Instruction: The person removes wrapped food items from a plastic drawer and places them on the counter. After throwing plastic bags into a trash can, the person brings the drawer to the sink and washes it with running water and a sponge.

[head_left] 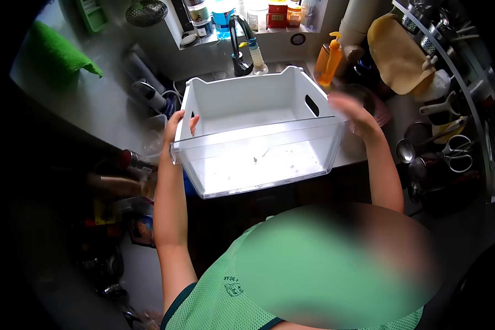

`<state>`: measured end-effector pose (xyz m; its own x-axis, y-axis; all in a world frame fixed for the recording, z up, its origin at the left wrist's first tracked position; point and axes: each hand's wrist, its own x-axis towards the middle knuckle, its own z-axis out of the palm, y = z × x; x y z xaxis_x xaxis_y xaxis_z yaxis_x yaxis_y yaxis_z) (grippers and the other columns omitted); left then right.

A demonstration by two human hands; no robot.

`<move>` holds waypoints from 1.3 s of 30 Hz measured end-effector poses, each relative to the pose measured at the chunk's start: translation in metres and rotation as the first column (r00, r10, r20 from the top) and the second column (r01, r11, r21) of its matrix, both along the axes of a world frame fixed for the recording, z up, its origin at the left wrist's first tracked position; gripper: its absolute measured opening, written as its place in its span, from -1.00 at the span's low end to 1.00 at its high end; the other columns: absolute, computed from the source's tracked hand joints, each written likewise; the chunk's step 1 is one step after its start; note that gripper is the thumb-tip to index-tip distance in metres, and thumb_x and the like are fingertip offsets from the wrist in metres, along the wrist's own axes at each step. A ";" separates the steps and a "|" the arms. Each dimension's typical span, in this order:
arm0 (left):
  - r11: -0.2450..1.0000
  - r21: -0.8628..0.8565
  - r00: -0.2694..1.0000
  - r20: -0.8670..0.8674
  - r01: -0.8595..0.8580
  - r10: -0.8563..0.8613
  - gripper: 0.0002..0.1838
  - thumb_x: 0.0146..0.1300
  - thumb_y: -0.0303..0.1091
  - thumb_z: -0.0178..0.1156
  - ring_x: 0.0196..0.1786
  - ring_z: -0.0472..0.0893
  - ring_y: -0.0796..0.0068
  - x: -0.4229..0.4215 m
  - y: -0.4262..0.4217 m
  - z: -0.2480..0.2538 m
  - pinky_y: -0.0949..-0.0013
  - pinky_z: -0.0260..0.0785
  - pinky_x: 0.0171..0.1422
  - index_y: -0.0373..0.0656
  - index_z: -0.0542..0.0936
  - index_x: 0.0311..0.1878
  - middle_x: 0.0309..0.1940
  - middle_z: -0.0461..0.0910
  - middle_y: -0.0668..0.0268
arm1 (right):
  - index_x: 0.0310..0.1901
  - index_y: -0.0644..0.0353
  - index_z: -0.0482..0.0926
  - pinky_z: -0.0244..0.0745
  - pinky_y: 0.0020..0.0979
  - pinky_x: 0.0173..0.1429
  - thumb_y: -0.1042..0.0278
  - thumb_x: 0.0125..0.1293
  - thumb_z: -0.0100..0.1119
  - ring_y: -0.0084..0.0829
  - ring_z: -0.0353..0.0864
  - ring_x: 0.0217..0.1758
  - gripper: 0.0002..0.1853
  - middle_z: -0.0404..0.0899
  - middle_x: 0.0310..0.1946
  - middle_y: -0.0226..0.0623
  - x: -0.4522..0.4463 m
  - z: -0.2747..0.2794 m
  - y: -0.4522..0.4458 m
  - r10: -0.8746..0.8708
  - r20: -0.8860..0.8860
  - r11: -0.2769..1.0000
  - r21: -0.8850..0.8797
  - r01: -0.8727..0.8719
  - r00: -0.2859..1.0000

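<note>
Left hand (pixel 177 125) is what I've got the best look at from my end: it's wrapped around the side of a white drawer (pixel 247 102), fingertips poking through the handle slot, so yeah, pinching that wall. Right hand (pixel 357 115) is just beside the other front corner, fingers kinda stretched out but motion-blurred, so I honestly can't tell if it's touching or gripping. The drawer's up in front of the black faucet (pixel 237 47), clear front panel (pixel 258 159) facing the wearer, open top up. Long axis runs left to right, slanting with the right end a bit farther off. Writing: the green shirt (pixel 220 297) has a small dark print with lettering too tiny for me to swear to. Labels on the windowsill jars (pixel 257 20) and the red box (pixel 276 15) are unreadable on my feed.
</note>
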<state>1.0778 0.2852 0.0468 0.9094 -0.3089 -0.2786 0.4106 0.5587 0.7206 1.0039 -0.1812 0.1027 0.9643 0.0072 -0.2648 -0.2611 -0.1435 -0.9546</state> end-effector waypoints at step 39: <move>0.962 0.272 0.999 0.035 0.029 -0.040 -0.63 0.15 -0.31 0.07 -0.17 0.58 0.42 0.054 0.009 -0.029 0.54 0.40 -0.34 -0.28 0.30 -0.01 -0.21 0.45 0.10 | 0.11 0.30 0.39 0.09 -0.48 0.20 0.04 0.11 0.22 -0.47 0.33 0.08 -0.39 0.46 -0.06 -0.29 0.054 -0.009 0.025 -0.032 -0.074 0.994 -0.110 0.024 0.997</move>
